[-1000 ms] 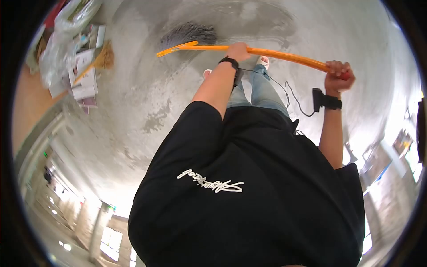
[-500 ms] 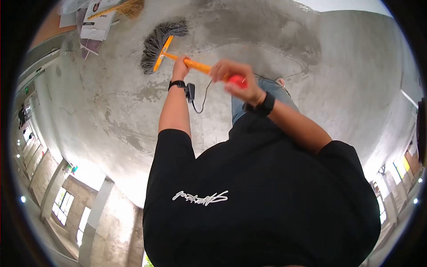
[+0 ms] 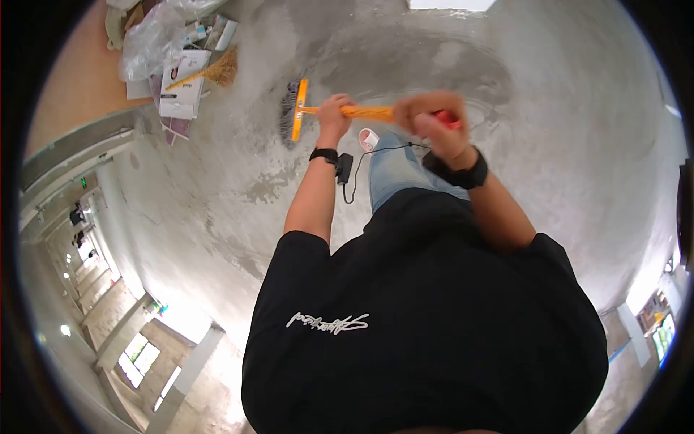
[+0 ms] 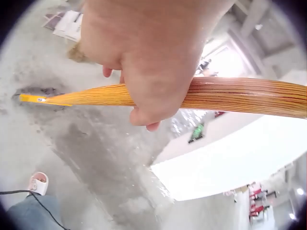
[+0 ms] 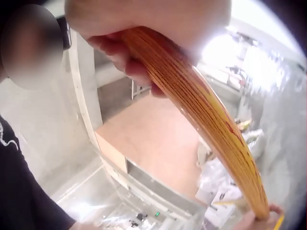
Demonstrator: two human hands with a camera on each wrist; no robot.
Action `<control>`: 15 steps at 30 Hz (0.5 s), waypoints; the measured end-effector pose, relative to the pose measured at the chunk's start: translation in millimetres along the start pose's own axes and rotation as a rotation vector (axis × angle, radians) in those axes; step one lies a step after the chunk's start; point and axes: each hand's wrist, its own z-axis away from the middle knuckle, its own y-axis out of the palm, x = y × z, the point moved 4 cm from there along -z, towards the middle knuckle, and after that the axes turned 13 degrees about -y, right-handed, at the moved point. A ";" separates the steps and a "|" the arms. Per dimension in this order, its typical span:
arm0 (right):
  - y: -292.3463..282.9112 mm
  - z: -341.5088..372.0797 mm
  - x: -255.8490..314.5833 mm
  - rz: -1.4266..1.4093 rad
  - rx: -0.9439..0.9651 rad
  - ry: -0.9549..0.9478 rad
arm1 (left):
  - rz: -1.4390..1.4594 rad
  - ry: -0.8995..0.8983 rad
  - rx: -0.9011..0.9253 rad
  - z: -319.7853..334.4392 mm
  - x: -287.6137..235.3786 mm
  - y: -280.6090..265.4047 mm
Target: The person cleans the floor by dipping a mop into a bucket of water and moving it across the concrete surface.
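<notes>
A mop with a yellow-orange striped handle (image 3: 370, 112) reaches across in front of the body. Its dark grey strands (image 3: 289, 119) lie on the floor under a yellow crossbar (image 3: 300, 108). My left hand (image 3: 334, 119) grips the handle on the stretch nearer the mop head; in the left wrist view its fingers wrap round the striped shaft (image 4: 240, 96). Up at the red end cap (image 3: 450, 119), my right hand (image 3: 437, 126) holds the top of the handle, slightly blurred. The right wrist view shows curled fingers (image 5: 136, 69) around the shaft.
Grey concrete floor (image 3: 238, 137) with dark wet patches surrounds the mop. At upper left lie a straw hand broom (image 3: 223, 69), printed sheets (image 3: 181, 101) and clear plastic bags (image 3: 152, 47). A cable (image 3: 387, 148) runs between the wrists, near a sandalled foot (image 3: 368, 137).
The right hand swung from far right in toward the body's middle, then a little farther right. The mop head turned and shifted rightward in view over the last half second. Both hands kept their hold.
</notes>
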 end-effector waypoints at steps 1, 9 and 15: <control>-25.2 5.3 24.2 -0.022 -0.056 -0.047 | -0.009 0.064 0.042 -7.0 -42.3 8.9; -146.7 132.2 253.7 0.346 -0.379 -0.296 | 0.246 0.551 0.447 34.8 -346.2 176.8; -219.3 228.0 258.2 0.885 -0.801 -0.297 | 0.280 0.743 0.568 64.6 -461.0 211.6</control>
